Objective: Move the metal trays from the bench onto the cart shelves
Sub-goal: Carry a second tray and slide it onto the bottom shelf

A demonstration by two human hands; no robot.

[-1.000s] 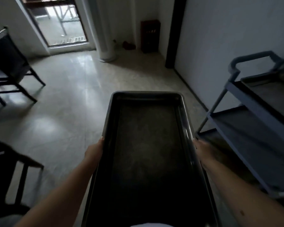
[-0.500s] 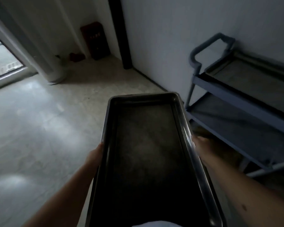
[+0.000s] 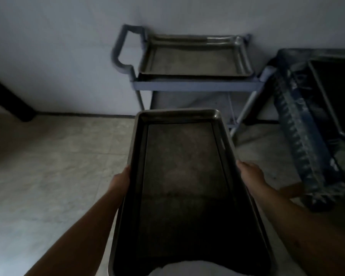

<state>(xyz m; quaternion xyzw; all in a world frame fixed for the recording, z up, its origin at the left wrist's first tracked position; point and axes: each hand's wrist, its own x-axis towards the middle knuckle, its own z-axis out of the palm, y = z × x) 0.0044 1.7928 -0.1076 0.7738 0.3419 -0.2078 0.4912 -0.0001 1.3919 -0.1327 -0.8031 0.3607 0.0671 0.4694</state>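
I carry a long, empty metal tray lengthwise in front of me, level above the floor. My left hand grips its left rim and my right hand grips its right rim. Straight ahead against the wall stands the grey cart with a looped handle at its left end. A second metal tray lies on the cart's top shelf. The held tray's far end is just short of the cart and hides much of the lower shelf. Another dark tray rests on the bench at the right.
The bench at the right is draped in a blue patterned cloth and stands close to the cart's right end. Pale tiled floor spreads to the left. A dark post leans at the far left by the wall.
The view has swung right: the cart moved from the right side to straight ahead, and the bench with its tray came into sight. Both hands keep the same hold on the tray.
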